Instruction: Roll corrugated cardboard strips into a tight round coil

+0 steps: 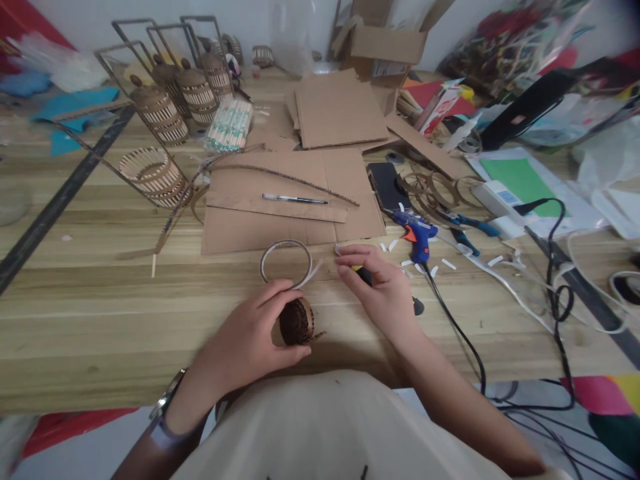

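My left hand [245,333] curls around a small dark-brown coil of corrugated cardboard strip [296,323], thumb below and fingers above. The strip's loose end sticks out to the right. Just beyond those fingers stands a thin roll of white tape [261,265], its free end lifting on the right. To the right, my right hand [377,287] is raised over the table with thumb and fingers drawn together. A small pale bit shows at its fingertips, too small to name. Partly hidden under this hand is a yellow-and-black tool [366,275].
A blue hot glue gun [421,243] lies right, its black cord running to the front edge, among white paper scraps and pliers [477,225]. Ahead are cardboard sheets [295,233] with a pen [295,199] and a phone [387,185]. Lantern-like baskets [160,113] stand back left.
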{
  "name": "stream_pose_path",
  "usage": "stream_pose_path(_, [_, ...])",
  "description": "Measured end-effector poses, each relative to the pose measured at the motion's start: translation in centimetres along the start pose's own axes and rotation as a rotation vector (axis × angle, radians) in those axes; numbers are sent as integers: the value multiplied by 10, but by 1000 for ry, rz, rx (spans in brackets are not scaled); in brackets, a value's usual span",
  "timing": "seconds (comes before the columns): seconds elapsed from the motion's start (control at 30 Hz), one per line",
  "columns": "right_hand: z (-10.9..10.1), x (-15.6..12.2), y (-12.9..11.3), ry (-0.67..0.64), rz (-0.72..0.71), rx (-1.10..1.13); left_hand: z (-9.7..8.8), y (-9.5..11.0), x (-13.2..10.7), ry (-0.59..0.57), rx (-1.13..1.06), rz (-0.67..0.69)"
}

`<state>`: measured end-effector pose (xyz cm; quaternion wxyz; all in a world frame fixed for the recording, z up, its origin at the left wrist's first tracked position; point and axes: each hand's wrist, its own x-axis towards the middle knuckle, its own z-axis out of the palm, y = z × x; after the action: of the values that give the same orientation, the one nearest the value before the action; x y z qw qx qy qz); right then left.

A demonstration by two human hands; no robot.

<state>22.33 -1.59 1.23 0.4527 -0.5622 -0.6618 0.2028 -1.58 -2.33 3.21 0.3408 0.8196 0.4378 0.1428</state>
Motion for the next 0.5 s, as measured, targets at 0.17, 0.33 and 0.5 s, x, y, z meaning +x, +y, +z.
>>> stream_pose_path(0.17, [4,0,-7,45,-264,-318,2,3,0,6,30,12])
stream_pose_path(0.33, [13,-2,-16,-36,-449,-561,2,6,1,11,45,33])
stream_pose_path(0.5, [13,-6,-13,-35,-523,-687,4,9,0,20,81,61])
